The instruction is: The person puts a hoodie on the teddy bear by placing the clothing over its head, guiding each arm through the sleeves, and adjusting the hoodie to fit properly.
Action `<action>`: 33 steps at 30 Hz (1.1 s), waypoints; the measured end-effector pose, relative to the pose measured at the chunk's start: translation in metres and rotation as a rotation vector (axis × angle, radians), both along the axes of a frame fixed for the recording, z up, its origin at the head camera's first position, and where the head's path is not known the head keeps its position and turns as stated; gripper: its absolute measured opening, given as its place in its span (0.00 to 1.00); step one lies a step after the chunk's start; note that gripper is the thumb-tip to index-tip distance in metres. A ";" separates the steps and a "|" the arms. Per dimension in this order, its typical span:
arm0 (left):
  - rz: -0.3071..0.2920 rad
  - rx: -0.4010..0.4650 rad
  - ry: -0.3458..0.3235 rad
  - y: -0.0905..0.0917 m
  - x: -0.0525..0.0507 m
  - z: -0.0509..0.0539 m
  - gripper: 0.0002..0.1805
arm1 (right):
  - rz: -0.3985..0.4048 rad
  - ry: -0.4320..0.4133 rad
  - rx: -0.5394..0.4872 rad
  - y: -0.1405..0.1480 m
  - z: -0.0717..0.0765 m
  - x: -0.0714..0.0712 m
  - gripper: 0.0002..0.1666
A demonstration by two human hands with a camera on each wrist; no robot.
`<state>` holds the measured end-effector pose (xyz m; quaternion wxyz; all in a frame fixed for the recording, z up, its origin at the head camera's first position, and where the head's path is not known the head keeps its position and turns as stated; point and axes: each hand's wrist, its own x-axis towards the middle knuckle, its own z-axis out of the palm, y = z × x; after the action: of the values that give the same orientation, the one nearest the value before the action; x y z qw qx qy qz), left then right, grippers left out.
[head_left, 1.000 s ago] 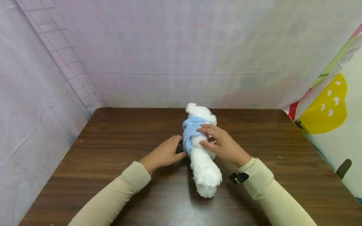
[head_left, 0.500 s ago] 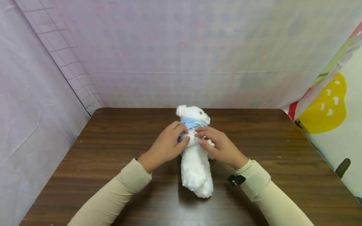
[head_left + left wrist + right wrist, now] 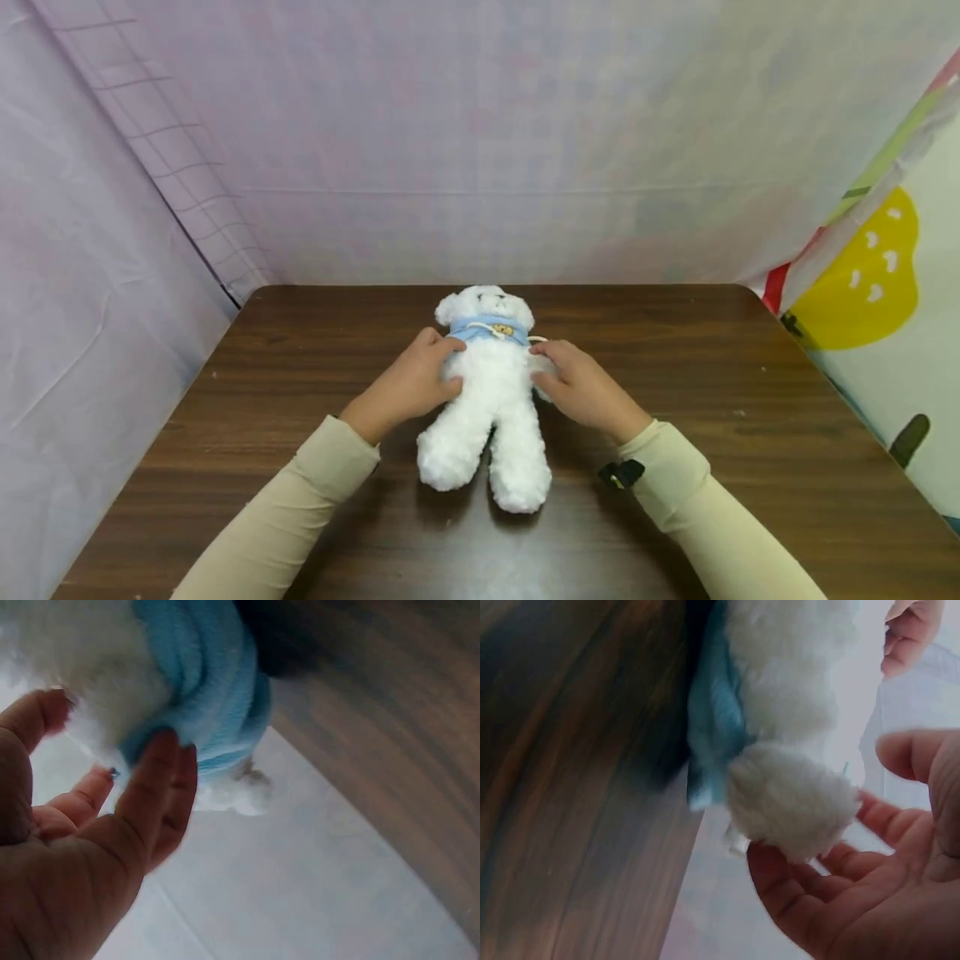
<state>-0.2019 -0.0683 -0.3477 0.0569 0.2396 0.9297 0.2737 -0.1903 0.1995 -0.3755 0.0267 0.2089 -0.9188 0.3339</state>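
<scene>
- Bear [image 3: 491, 375] on its back, mid table [image 3: 690, 367]
- L hand [image 3: 408, 379]: fingers loosely spread, touching blue top [image 3: 489, 324]
- R hand [image 3: 588, 387]: fingers relaxed, touching paw [image 3: 791, 799]
- Laying flat prob. done; hands not off yet

Long pale beige fabric sleeves [image 3: 258, 525], broad matching cuffs [image 3: 670, 468], small black strap-like piece [image 3: 627, 473] with yellow marking [image 3: 617, 481] beside the right cuff

Plush bear [image 3: 491, 371]: now lies on its back, no longer sideways.
Legs [image 3: 452, 450]: now spread apart.
Blue top [image 3: 461, 330]: front emblem [image 3: 503, 330] now shows.
Left hand [image 3: 408, 382]: farther left.
Right hand [image 3: 588, 390]: now at the bear's arm [image 3: 791, 799].
</scene>
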 end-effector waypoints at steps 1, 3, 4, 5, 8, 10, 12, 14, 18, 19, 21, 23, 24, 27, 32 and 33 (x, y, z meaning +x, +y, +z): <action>0.004 0.009 -0.016 -0.001 -0.001 -0.001 0.28 | -0.009 -0.022 0.021 -0.001 0.001 -0.001 0.25; 0.013 0.022 -0.032 -0.003 -0.003 -0.005 0.28 | -0.016 -0.030 0.047 -0.003 0.001 -0.003 0.28; 0.014 0.027 -0.030 -0.004 -0.004 -0.006 0.28 | -0.022 -0.024 0.049 -0.003 0.002 -0.004 0.27; 0.012 0.033 -0.029 -0.005 -0.004 -0.008 0.28 | -0.026 -0.007 0.047 -0.003 0.002 -0.004 0.26; -0.012 0.050 -0.006 -0.005 -0.004 -0.014 0.28 | -0.043 0.031 0.007 0.002 0.001 -0.004 0.19; -0.021 0.057 0.009 -0.005 -0.002 -0.018 0.27 | -0.046 0.034 -0.030 0.008 0.002 -0.003 0.14; -0.026 0.050 0.055 -0.003 0.000 -0.022 0.26 | -0.022 0.035 -0.044 0.013 0.003 -0.002 0.13; -0.045 0.026 0.136 -0.002 0.002 -0.024 0.26 | 0.024 0.033 -0.041 0.017 0.004 -0.002 0.14; -0.158 -0.060 0.318 0.001 0.004 -0.026 0.26 | 0.127 0.053 0.016 0.020 0.003 -0.003 0.18; -0.188 -0.076 0.333 0.002 0.004 -0.026 0.28 | 0.148 0.061 0.038 0.019 0.001 -0.004 0.20; -0.218 -0.095 0.312 0.004 0.004 -0.026 0.31 | 0.177 0.083 0.078 0.016 -0.002 -0.004 0.25; -0.216 -0.101 0.254 0.005 0.004 -0.024 0.35 | 0.182 0.106 0.117 0.012 -0.005 -0.004 0.29; -0.207 -0.112 0.237 0.005 0.003 -0.024 0.37 | 0.177 0.116 0.134 0.009 -0.005 -0.004 0.30; -0.184 -0.144 0.205 0.007 0.000 -0.022 0.41 | 0.146 0.130 0.157 0.003 -0.005 -0.002 0.34; -0.177 -0.195 0.188 0.009 -0.006 -0.018 0.44 | 0.130 0.141 0.186 -0.002 -0.003 -0.002 0.37; -0.176 -0.201 0.183 0.010 -0.007 -0.018 0.44 | 0.128 0.135 0.188 -0.003 -0.003 -0.002 0.37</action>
<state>-0.2091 -0.0587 -0.3653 0.0194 0.3370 0.9292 0.1502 -0.1925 0.1969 -0.3783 0.0477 0.2905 -0.9270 0.2325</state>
